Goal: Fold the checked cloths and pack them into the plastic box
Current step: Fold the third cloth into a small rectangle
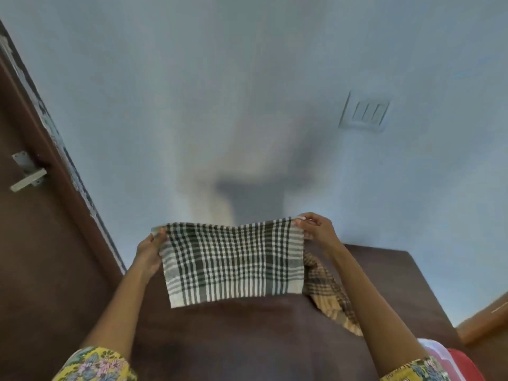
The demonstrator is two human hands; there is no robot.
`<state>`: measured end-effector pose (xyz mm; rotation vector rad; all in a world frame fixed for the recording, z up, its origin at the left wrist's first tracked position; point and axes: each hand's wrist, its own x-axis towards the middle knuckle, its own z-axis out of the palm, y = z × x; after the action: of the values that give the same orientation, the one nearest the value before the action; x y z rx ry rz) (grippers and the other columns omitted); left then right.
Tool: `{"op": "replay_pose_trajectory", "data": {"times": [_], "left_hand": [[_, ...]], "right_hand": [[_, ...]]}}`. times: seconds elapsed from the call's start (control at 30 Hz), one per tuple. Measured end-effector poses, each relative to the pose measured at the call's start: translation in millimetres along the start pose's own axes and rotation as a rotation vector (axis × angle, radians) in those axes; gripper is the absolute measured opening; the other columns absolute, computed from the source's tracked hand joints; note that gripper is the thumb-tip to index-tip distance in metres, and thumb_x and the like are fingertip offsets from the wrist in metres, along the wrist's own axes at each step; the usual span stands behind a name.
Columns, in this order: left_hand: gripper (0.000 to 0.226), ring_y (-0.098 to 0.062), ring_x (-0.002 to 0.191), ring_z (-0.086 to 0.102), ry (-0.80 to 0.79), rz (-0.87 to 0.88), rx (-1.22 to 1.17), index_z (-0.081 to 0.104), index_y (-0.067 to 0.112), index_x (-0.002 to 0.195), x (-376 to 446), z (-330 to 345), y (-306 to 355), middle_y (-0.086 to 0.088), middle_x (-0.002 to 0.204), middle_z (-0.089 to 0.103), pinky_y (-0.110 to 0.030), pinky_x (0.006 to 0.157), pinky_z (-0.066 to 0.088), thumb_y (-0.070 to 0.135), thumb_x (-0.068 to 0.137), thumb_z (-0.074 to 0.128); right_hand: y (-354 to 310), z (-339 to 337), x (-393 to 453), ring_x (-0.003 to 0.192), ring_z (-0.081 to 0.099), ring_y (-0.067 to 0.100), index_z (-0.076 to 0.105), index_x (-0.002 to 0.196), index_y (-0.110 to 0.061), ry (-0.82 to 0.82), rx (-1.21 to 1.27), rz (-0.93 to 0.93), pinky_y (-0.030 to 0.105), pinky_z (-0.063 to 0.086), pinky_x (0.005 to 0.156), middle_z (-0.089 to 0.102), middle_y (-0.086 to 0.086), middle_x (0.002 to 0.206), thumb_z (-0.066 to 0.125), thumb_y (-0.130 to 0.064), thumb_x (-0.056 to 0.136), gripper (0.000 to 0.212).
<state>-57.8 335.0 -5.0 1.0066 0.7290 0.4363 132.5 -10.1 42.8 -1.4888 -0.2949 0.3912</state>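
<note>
No writing, label, brand or number can be read anywhere here. The cloth (233, 264) at the centre carries only a dark green and white check, the sleeves (96, 365) at 7 o'clock only a flower print, and the switch plate (364, 111) at 2 o'clock on the wall shows blank rockers.

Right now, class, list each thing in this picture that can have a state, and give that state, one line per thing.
Green checked cloth: held up in the air, hanging flat, pinched at its top corners.
Left hand: gripping the cloth's top left corner.
Right hand: pinching the cloth's top right corner.
Tan checked cloth: lying crumpled on the brown table, unfolded.
Door: cannot tell whether open or shut; handle level.
Red-and-white box: mostly out of view.
</note>
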Motion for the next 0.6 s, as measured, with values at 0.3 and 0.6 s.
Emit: {"op": "replay_pose_trajectory", "data": {"times": [0.3, 0.6], "left_hand": [[0.028, -0.027, 0.068, 0.06, -1.084, 0.036, -0.424, 0.062, 0.001, 0.097, -70.7, 82.6, 140.9, -0.018, 0.087, 0.067, -0.027, 0.061, 0.045, 0.024, 0.097, 0.047], [0.013, -0.007, 0.061, 0.068, -0.85, 0.267, 0.184, 0.072, 0.021, 0.069, -129.2, 194.9, 133.1, 0.003, 0.071, 0.071, -0.02, 0.059, 0.057, 0.021, 0.076, 0.062]], "right_hand": [[-163.8, -2.2, -48.3, 0.053, 0.061, 0.005, 0.069, 0.06, -0.02, -0.704, 0.171, -0.163, 0.014, 0.05, 0.051, 0.065, -0.005, 0.058, 0.092, -0.032, 0.047, 0.029], [-181.8, 87.5, -45.8, 0.068, 0.061, 0.004, 0.061, 0.078, -0.012, -0.516, -0.178, -0.399, 0.017, 0.052, 0.068, 0.066, -0.01, 0.068, 0.059, 0.008, 0.084, 0.02]]}}
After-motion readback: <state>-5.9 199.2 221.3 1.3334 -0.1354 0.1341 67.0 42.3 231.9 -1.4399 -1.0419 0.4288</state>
